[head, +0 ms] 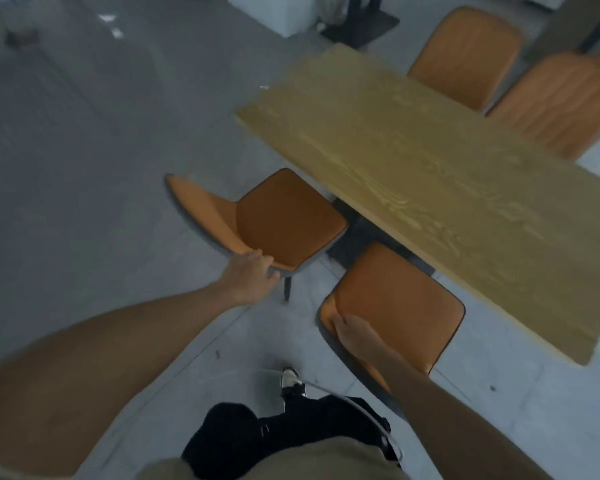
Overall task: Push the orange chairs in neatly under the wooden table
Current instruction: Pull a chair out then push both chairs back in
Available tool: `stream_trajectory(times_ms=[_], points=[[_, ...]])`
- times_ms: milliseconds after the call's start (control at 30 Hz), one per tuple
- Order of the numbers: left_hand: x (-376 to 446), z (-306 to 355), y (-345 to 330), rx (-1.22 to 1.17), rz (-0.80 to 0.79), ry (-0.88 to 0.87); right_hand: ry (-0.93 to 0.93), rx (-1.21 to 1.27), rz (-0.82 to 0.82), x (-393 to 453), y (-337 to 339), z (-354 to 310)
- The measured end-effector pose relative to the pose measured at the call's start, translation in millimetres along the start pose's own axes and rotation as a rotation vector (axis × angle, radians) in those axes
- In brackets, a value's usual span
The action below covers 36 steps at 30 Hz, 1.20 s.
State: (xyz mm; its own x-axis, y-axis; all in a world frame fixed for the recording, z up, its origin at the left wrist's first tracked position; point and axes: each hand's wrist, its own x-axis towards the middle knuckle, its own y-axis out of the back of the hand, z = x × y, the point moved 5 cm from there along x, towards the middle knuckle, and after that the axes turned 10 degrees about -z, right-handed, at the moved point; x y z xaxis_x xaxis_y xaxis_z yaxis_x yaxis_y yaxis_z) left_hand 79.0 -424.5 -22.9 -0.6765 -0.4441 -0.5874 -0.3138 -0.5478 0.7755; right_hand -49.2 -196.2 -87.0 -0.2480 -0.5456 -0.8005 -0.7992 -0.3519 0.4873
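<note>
Left hand [253, 271] is gripping the near corner of the left chair [284, 216], where seat meets backrest. That chair sits skewed to the bench [430, 174], with only the front corner of its seat near the bench's long near edge. Right hand [355, 336] lies flat, fingers spread, on the backrest top of the right chair [395, 296] — pressing, not clenched. That chair's seat front is already tucked under the same long edge.

Risks:
- The left chair is rotated, so a straight push would probably drive a seat corner or leg into the dark bench base [357, 237] and jam it crooked. Square it first.
- Pushing both at once, the seats are close together near the base, so they may collide.
- The grip on the left chair is off-centre, so it will likely pivot rather than slide.
- The foot [291, 379] is near the chair legs, which is a trip or snag risk when stepping in.

Count: four orange chairs — two on the near side in hand, two at the far long edge ( [465, 53], [565, 102]), backs up against it. One bench. Two hands, both engaged.
</note>
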Motion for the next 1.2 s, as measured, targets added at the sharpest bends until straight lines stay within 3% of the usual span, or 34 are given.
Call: stream_trajectory(times_ms=[33,167,300,367,567,633,733,1033,1200], points=[[9,-9,4,0.015,-0.026,0.012,-0.011,0.120,0.010,-6,0,-2],[47,-36,16,0.205,-0.091,-0.016,-0.070,0.074,0.007,8,7,-1],[70,-60,16,0.301,-0.263,-0.082,-0.166,0.065,0.072,-2,4,-10],[79,-70,19,0.306,-0.310,-0.161,-0.271,0.193,0.122,-6,0,-16],[85,-105,30,0.324,-0.326,-0.493,-0.401,-0.038,0.331,-17,-21,-54],[89,-127,36,0.362,-0.292,-0.571,-0.447,-0.050,0.344,-12,-27,-55],[99,-149,49,0.408,-0.153,-0.553,-0.513,-0.046,0.393,-2,-25,-51],[112,-150,34,0.497,0.037,-0.631,-0.594,-0.117,0.464,9,-28,-42],[98,-141,28,0.474,0.035,-0.683,-0.558,-0.156,0.435,8,-29,-78]])
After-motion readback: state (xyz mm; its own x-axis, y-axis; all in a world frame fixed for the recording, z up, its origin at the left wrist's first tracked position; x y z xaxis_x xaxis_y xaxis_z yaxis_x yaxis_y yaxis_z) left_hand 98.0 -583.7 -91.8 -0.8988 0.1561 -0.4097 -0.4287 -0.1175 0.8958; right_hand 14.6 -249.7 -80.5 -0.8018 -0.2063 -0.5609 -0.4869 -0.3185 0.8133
